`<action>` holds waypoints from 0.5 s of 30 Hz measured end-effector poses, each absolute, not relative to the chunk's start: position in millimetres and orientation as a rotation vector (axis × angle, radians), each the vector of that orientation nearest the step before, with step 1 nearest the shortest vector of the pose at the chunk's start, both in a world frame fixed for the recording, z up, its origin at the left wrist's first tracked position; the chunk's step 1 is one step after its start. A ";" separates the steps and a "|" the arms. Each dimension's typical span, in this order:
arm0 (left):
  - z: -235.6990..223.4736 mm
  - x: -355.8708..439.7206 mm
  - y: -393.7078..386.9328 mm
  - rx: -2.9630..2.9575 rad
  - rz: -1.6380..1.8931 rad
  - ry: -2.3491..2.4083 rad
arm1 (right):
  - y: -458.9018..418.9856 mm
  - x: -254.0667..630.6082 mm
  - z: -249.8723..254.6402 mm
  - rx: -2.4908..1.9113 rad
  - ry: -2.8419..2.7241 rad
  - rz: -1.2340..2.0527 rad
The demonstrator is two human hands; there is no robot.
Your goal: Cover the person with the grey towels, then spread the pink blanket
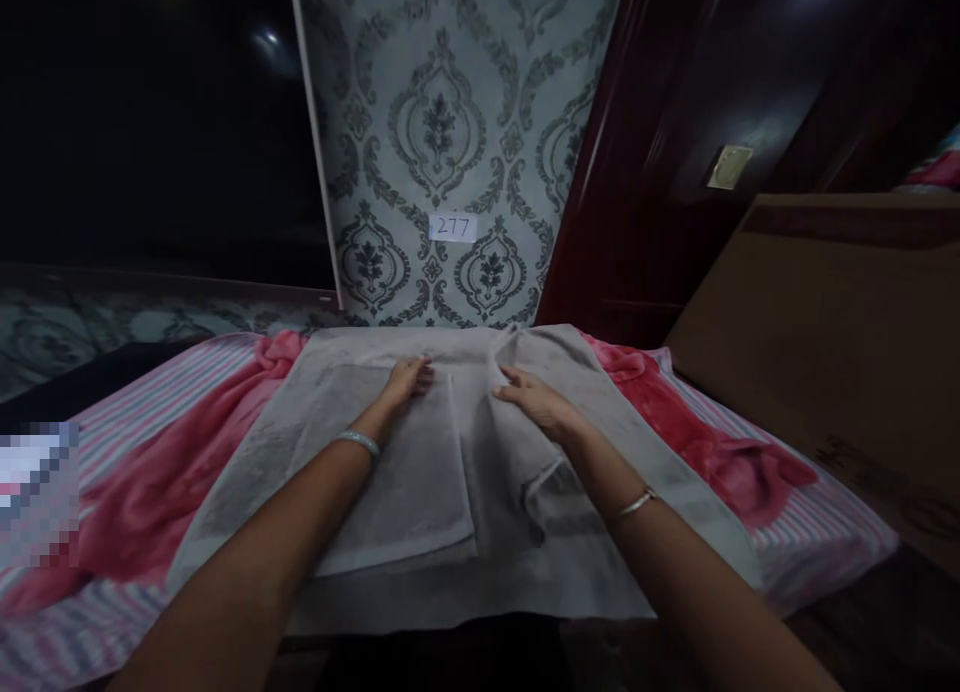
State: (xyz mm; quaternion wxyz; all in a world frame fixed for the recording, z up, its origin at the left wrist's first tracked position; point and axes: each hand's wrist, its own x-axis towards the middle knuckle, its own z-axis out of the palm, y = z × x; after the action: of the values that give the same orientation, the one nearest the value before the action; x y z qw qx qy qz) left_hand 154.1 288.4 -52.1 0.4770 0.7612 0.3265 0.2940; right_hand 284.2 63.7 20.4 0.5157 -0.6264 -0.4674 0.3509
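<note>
A thin grey cloth (405,472), like a towel, lies partly folded on a larger pale grey sheet (360,617). My left hand (410,380) rests on the folded left part near its far edge, fingers apart and slightly bent. On the other side, my right hand (534,402) grips a raised fold of the grey cloth between thumb and fingers. That lifted part stands up in a crease, its near corner hanging curled below my right hand. Some of the cloth is hidden behind my forearms.
A pink blanket (172,462) and a red blanket (697,452) flank the sheet, over a striped cover (825,532). Against the wall is a large dark screen (150,132). A cardboard box (832,372) stands right, before a dark red door (645,152). A paper marked 277 (453,227) hangs ahead.
</note>
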 end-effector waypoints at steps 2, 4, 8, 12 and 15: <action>-41.8 138.2 293.2 1.712 0.652 0.786 | 88.3 247.9 16.9 -1.479 -1.213 0.868; -34.1 121.7 298.2 1.527 0.566 0.765 | 107.8 213.7 2.1 -1.452 -1.248 0.880; -36.4 95.2 305.4 1.443 0.475 0.841 | 128.4 168.3 -47.0 -1.451 -1.194 0.973; -56.8 88.1 307.1 1.558 0.511 0.944 | 125.6 161.2 -82.0 -1.321 -1.113 1.061; -68.8 93.8 307.4 1.626 0.575 0.991 | 113.8 174.9 -88.9 -1.288 -1.116 0.931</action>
State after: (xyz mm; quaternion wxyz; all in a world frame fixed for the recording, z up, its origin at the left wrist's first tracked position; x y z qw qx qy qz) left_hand 93.8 307.4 -68.8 0.5448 0.6855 0.4176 0.2425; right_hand 174.9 113.8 -88.9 0.5643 -0.5477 -0.4742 0.3959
